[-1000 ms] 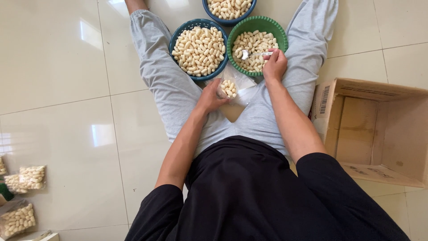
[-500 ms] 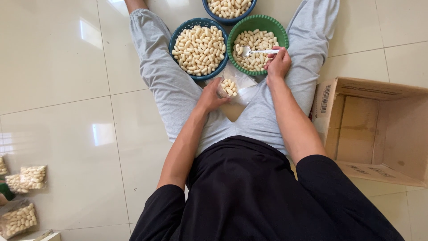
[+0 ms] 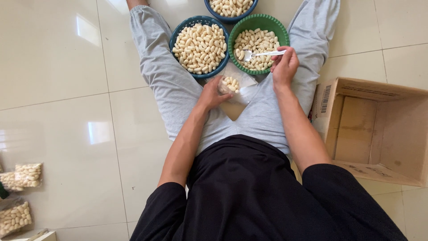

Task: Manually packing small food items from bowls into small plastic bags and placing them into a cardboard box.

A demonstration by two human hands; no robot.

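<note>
We see a floor [image 3: 58, 67] of large, glossy, cream-coloured tiles, with thin darker joints running between them. Daylight falls on it from above the top edge: bright, soft-edged patches of reflection lie on the tiles at the upper left and at the middle left. To the right an open cardboard box [image 3: 379, 129] stands on the floor, its flaps spread outward and its brown inside bare. At the lower left edge we find several small clear packets [image 3: 20, 176] filled with pale pieces, lying flat on the tiles close to one another. A white corner of something flat shows at the bottom left, too little of it to tell what.
</note>
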